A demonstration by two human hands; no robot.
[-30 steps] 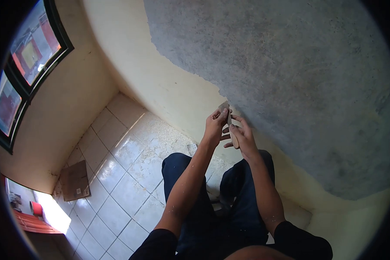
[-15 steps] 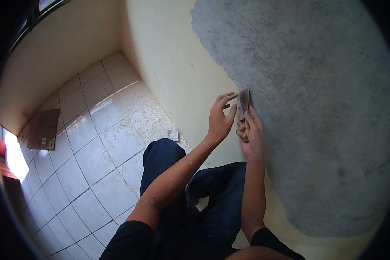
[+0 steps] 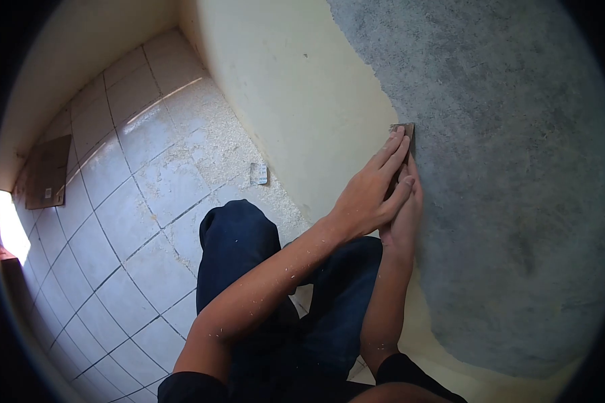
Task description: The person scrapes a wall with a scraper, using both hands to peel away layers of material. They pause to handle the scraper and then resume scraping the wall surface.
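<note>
My right hand (image 3: pixel 405 218) is wrapped round a putty knife, its handle mostly hidden by both hands. The knife's flat metal blade (image 3: pixel 410 126) lies against the wall, at the border between the cream paint (image 3: pixel 282 94) and the bare grey patch (image 3: pixel 491 168). My left hand (image 3: pixel 364 198) lies over the blade and the right hand. Its fingers are stretched out flat on the blade, close to the tip, and its thumb rests across the right hand.
Pale flakes and dust (image 3: pixel 225 134) cover the tiled floor (image 3: pixel 141 228) along the wall's foot. A small silvery packet (image 3: pixel 259 174) lies there, near my bent knee (image 3: pixel 238 228). A flat piece of cardboard (image 3: pixel 48 171) is at the far left by the other wall.
My left hand has come down from beside the blade to lie flat on it. The knife has shifted slightly up and right in view, and the camera view has moved too.
</note>
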